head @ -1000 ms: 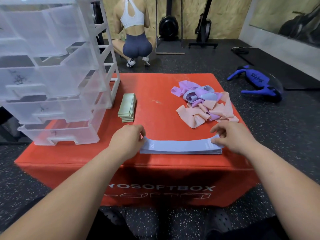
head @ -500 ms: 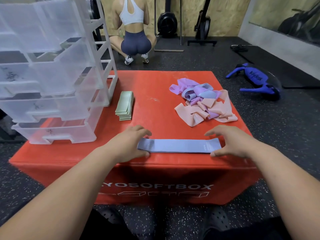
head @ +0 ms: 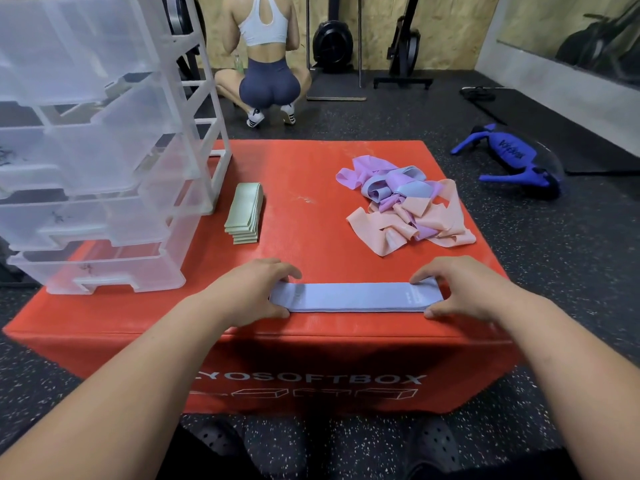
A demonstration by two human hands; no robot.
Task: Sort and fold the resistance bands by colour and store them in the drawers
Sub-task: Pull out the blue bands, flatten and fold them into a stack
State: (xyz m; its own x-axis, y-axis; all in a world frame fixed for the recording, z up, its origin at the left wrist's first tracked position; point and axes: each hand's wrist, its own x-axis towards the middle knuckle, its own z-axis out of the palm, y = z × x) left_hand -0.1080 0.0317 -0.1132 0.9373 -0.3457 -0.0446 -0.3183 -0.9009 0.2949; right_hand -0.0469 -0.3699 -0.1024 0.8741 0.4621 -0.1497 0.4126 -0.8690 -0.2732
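Note:
A light blue resistance band [head: 353,297] lies flat and straight near the front edge of the red soft box [head: 304,174]. My left hand [head: 249,289] holds its left end, fingers on top and thumb at the near edge. My right hand [head: 464,285] holds the right end the same way. A stack of folded green bands [head: 244,213] sits beside the clear plastic drawer unit [head: 104,161] at the box's left. A loose pile of pink, purple and blue bands [head: 408,209] lies at the back right.
A person [head: 266,64] squats on the floor behind the box, back turned. A blue piece of gym equipment [head: 509,161] lies on the floor at the right. Dark rubber flooring surrounds the box, with gym machines along the far wall.
A second ago both hands pinched the band's ends; then they pressed it flat. Now the fingers curl around both ends, and the band lies smoother and straighter.

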